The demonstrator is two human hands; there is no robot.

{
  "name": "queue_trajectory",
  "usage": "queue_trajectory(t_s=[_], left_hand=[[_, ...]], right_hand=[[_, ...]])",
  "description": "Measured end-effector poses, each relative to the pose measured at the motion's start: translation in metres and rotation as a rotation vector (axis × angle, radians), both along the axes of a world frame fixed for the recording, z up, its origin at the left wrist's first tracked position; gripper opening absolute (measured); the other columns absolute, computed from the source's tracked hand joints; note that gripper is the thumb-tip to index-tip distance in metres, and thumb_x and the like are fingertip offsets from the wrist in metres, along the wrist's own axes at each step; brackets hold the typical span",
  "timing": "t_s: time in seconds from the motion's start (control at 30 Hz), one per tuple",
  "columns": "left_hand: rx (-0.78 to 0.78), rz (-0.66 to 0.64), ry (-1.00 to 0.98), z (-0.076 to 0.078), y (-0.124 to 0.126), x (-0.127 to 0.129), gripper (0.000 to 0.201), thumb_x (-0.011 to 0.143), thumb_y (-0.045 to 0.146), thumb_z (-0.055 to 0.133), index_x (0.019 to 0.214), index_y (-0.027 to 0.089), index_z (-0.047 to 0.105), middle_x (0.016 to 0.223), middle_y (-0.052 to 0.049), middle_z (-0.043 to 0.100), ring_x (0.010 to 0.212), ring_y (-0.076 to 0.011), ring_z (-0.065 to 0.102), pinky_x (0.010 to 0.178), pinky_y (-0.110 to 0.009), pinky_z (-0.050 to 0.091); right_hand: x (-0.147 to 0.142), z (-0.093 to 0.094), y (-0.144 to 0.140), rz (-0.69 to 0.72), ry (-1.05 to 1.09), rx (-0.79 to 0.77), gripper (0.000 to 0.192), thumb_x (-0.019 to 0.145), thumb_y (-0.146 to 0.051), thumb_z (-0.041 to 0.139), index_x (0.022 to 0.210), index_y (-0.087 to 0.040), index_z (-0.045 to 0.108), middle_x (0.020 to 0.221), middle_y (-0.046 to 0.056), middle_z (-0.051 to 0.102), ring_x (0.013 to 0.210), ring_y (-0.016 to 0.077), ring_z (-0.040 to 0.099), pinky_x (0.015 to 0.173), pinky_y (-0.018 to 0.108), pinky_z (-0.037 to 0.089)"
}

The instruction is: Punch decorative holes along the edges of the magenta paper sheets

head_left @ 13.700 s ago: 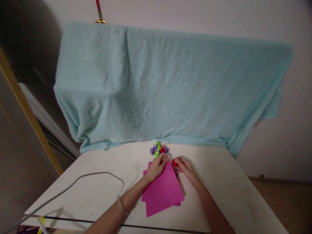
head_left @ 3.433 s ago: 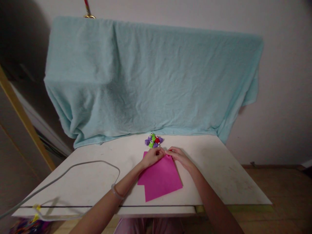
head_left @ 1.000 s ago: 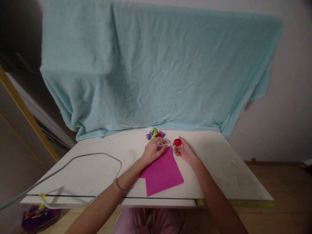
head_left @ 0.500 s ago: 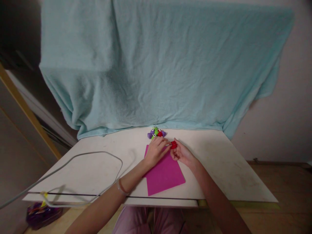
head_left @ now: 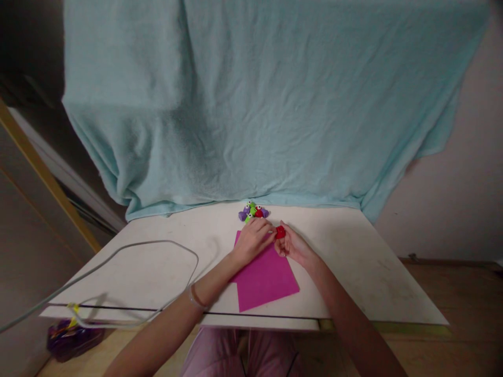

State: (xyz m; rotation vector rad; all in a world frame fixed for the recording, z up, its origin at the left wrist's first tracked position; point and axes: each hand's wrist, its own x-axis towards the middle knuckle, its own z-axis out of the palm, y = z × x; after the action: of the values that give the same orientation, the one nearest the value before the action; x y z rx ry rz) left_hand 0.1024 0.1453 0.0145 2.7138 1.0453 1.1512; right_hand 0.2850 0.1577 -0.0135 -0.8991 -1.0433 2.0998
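Paper, a magenta sheet lying on the white table, is pressed flat at its far edge by the left hand, while a small red punch is pinched at that edge by the right hand, near a cluster of coloured punches.

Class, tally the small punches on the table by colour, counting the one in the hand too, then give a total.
Red: 2, one held in the right hand at, one in the cluster
Green: 2
Purple: 2
Total: 6; the cluster is small, so a hidden piece cannot be ruled out.
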Motion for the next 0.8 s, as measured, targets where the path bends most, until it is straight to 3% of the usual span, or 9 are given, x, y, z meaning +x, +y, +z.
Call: queue_trajectory(t_s=[0.33,0.53,0.6,0.8], left_hand=[[-0.06,-0.003,-0.056,0.0,-0.002,0.001,0.015,0.092,0.028,0.048,0.095,0.019,0.06,0.091,-0.007,0.06,0.089,-0.02,0.055,0.081,-0.034,0.041],[-0.174,0.014,-0.22,-0.01,0.004,0.001,0.014,0.09,0.029,0.052,0.093,0.019,0.062,0.091,-0.007,0.061,0.089,-0.02,0.057,0.081,-0.032,0.044],[-0.241,0.024,-0.309,-0.014,0.009,0.003,0.017,0.091,0.03,0.051,0.092,0.019,0.063,0.091,-0.007,0.063,0.089,-0.0193,0.059,0.082,-0.031,0.045],[-0.435,0.062,-0.507,-0.021,0.019,0.006,0.032,0.094,0.03,0.045,0.121,0.022,0.059,0.109,-0.007,0.068,0.097,-0.0191,0.063,0.089,-0.033,0.048]], right_hand=[[0.006,0.006,0.004,-0.227,-0.066,0.088,0.061,0.091,-0.064,0.024,0.07,-0.017,0.056,0.044,0.003,0.055,0.033,0.011,0.043,0.037,0.021,0.029],[0.011,0.004,0.008,-0.162,-0.04,0.053,0.06,0.089,-0.066,0.026,0.067,-0.018,0.055,0.036,-0.002,0.043,0.029,0.0095,0.03,0.036,0.021,0.02],[0.011,0.004,0.008,-0.188,-0.019,0.07,0.058,0.089,-0.065,0.028,0.071,-0.018,0.056,0.038,-0.002,0.045,0.03,0.0096,0.032,0.036,0.021,0.021],[0.01,0.011,0.007,-0.259,0.021,0.092,0.049,0.089,-0.062,0.034,0.084,-0.019,0.056,0.049,-0.001,0.053,0.036,0.0105,0.039,0.038,0.021,0.023]])
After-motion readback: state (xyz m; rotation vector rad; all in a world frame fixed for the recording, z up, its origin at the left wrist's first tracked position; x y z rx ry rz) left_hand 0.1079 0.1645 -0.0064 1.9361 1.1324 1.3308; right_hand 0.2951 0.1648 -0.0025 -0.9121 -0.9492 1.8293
